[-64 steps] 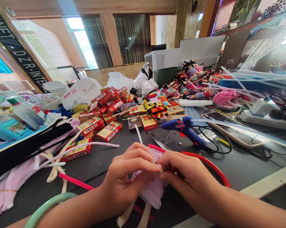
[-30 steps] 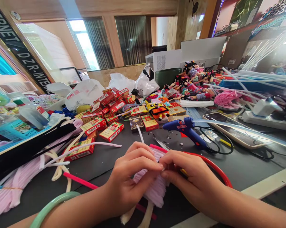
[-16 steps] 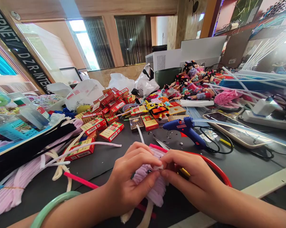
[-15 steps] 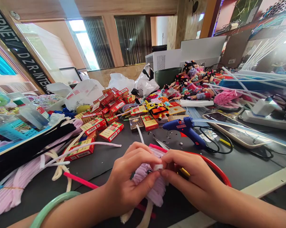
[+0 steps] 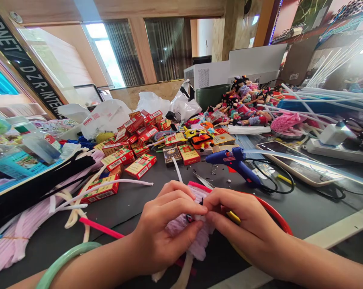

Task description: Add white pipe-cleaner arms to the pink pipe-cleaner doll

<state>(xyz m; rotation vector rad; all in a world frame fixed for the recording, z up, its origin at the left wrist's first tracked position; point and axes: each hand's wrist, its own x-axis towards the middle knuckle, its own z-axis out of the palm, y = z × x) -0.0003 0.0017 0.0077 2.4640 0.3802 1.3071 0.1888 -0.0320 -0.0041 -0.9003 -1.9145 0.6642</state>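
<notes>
Both of my hands pinch a bundle of pale lilac pipe cleaners point(image 5: 201, 241) at the middle of the dark table. My left hand point(image 5: 165, 228) wraps its left side, with a jade bangle point(image 5: 65, 257) on the wrist. My right hand point(image 5: 244, 226) grips the top from the right, fingertips meeting the left hand's. A small dark bit point(image 5: 189, 218) shows on the bundle between my fingers, too small to name. A red hoop point(image 5: 278, 216) curves behind my right hand. Cream stems point(image 5: 184, 273) hang below the bundle, and a pink stem point(image 5: 100, 227) lies near my left hand.
Just beyond my hands lie small scissors point(image 5: 202, 180) and a blue hot glue gun point(image 5: 235, 164). Red-and-yellow cartons point(image 5: 141, 165) are heaped to the left, dolls point(image 5: 244, 104) stand at the back, and a phone point(image 5: 298, 162) lies at the right.
The small white piece between my fingertips is no longer visible, and a dark bit now shows there. My hands have shifted slightly on the bundle. The head view has moved a little.
</notes>
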